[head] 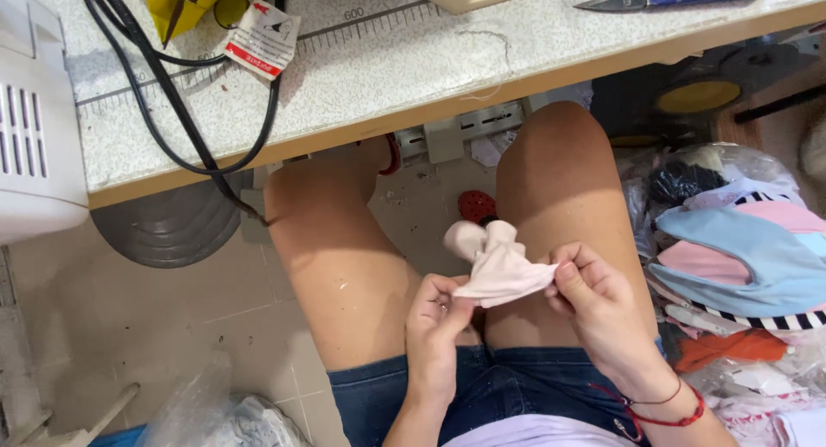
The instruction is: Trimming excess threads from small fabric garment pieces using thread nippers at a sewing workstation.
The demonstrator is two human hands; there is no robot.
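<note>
Speckled grey desk (361, 86) far, bare knees beneath | small pale pink fabric piece (497, 266) over lap, bunched end pointing away | left hand (437, 322) pinches near-left corner, right hand (594, 305) pinches right edge, both closed on it | folded garments pile (740, 258) right.

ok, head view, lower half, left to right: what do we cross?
Clear plastic bag → left hand → pale pink cloth → right hand → pile of coloured fabric pieces. Both hands pinch the cloth over the lap.
</note>
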